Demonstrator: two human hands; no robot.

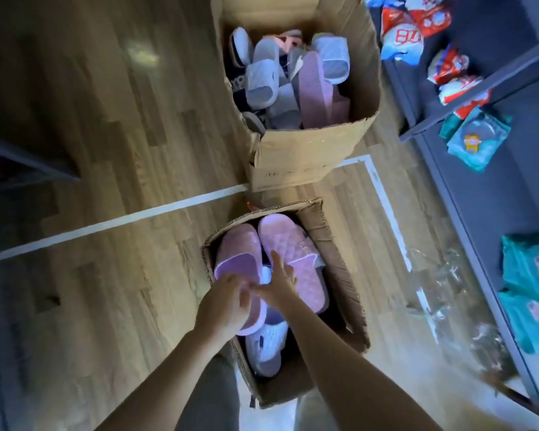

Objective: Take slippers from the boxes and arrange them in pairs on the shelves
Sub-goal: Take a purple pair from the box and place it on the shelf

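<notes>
left hand grips a pink slipper, lower centre; right hand, fingers spread, over its mate; probably lift both next.

A white packet bears a red character resembling 白; marks on the far box are illegible.

The left hand grips a pink soft slipper; the right hand, fingers spread, touches a pink quilted slipper just beside it.
</notes>
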